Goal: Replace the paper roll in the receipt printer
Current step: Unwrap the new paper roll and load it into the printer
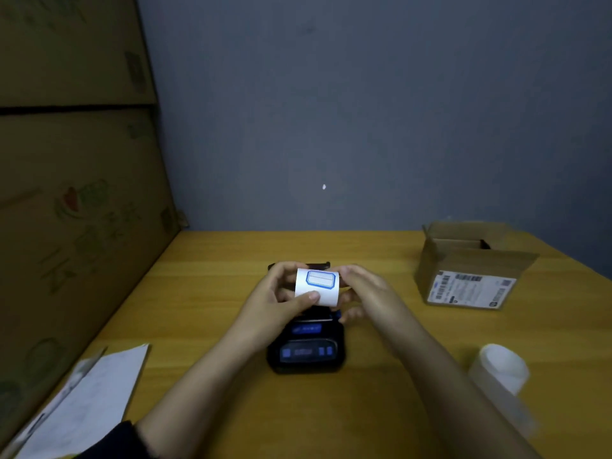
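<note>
A small black receipt printer (306, 347) lies on the wooden table (231, 260) with its lid (318, 265) open at the far end. Just above its open bay I hold a white label roll (318, 286) printed with a blue frame. My left hand (281, 301) grips the roll's left side, thumb on its front. My right hand (359, 291) holds the right end. The bay itself is hidden behind the roll and my hands.
A second white paper roll (501, 367) lies on its side at the right, blurred. An open cardboard box (470, 270) with shipping labels stands at the back right. White papers (86, 402) lie at the front left. Large cartons (73, 193) wall off the left side.
</note>
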